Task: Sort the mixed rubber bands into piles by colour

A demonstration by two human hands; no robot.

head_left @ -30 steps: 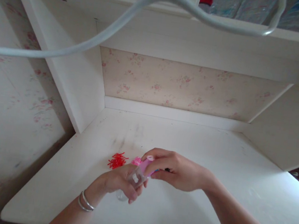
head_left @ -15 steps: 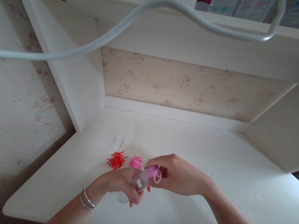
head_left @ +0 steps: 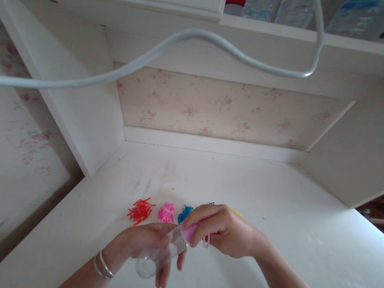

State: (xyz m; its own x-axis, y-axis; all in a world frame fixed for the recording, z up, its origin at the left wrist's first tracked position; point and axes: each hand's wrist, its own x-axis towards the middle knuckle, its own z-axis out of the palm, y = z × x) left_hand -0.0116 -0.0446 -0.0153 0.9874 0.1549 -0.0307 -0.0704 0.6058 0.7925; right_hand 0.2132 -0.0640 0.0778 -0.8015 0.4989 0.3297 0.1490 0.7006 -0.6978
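My left hand (head_left: 149,243) is wrapped round a clear plastic bottle (head_left: 146,267), which lies tilted with its rounded bottom toward the lower left. At the bottle's upper end, my right hand (head_left: 223,227) grips a pink cap (head_left: 189,232) with a ring on it. The cap sits at the bottle's mouth; whether it is fastened I cannot tell. Just beyond my hands lie a red pile (head_left: 141,210) of thin pieces, a pink pile (head_left: 166,212) and a blue pile (head_left: 185,213). Something yellow (head_left: 237,212) and something dark (head_left: 211,203) show partly behind my right hand.
The piles rest on a white desk (head_left: 244,180) with a panel on each side. A thick white cable (head_left: 200,34) hangs across the view in front of the upper shelf (head_left: 300,33). Plastic-wrapped bottles (head_left: 264,1) stand on that shelf.
My view has shifted right. The bottle's bottom shows more, as my left fingers have loosened and point downward. My right fingers now cover more of the pink cap, and the blue pile shows.
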